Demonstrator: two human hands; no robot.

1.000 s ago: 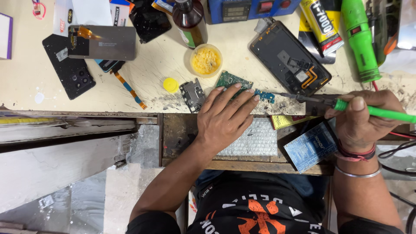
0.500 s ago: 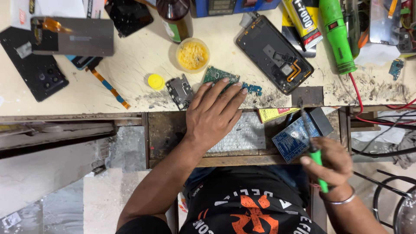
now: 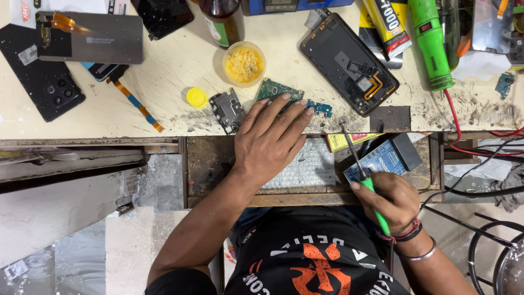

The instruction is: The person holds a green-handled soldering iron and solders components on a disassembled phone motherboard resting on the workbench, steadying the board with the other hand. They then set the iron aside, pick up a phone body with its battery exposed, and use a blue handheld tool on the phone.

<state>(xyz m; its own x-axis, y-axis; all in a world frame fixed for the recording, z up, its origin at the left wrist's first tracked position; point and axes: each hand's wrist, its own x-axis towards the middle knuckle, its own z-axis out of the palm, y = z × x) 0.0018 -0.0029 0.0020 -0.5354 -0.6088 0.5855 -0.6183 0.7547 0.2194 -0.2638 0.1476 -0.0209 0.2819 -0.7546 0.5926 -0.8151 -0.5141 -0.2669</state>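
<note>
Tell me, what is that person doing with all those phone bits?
A person sits at a messy workbench. Their left hand lies flat over a green circuit board at the bench edge. Their right hand holds a green-handled soldering iron above the open drawer, tip pointing up toward the bench. An opened phone, a small tub of yellow paste and a yellow cap lie nearby.

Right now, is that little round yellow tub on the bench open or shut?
Open. The yellow tub shows crumbly yellow paste inside, and a small yellow cap lies apart.
</note>
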